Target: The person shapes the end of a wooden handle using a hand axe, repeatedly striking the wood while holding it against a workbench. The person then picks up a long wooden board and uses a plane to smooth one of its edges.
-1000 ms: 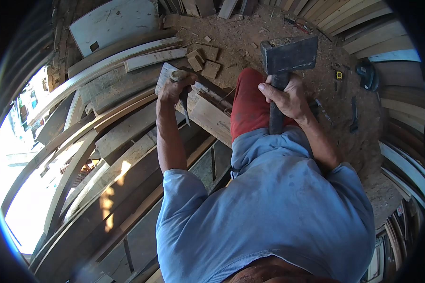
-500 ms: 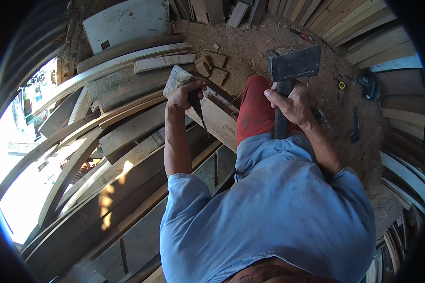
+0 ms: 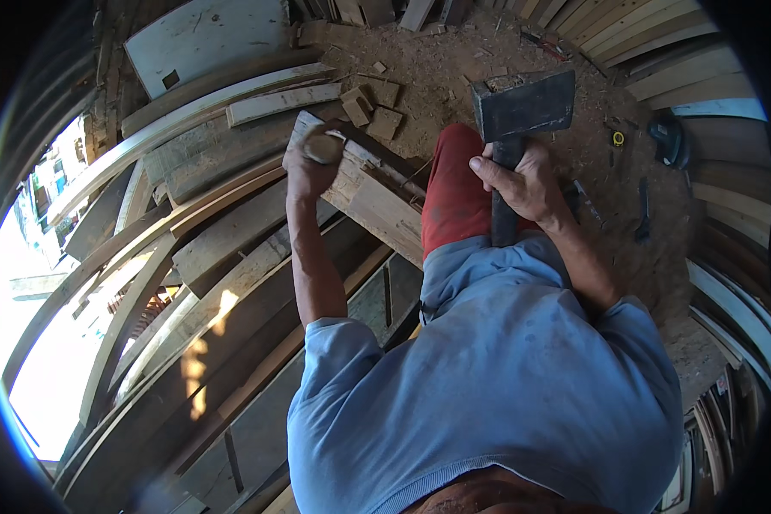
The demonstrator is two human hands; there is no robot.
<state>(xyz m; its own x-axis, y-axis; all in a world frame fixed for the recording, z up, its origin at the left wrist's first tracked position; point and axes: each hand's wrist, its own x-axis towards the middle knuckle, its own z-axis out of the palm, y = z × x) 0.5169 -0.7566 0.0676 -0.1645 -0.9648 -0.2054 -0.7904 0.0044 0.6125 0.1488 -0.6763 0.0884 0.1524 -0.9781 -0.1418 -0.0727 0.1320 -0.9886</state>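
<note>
My left hand is wrapped round a chisel, and the round wooden butt of its handle faces up at me. The blade is hidden below the hand. Beneath lies a pale timber piece, slanting from beside my left hand toward my knee. My right hand grips the dark handle of a big mallet. Its blocky black head stands above the fist, beyond my red-clad thigh, apart from the chisel.
Small wood offcuts lie past the timber. Long boards are stacked at left, with more planks at far right. On the dusty floor sit a yellow tape measure, a teal power tool and a dark hand tool.
My left hand has turned the chisel, so its pointed dark blade no longer shows and the handle butt faces up. The mallet has barely moved.
</note>
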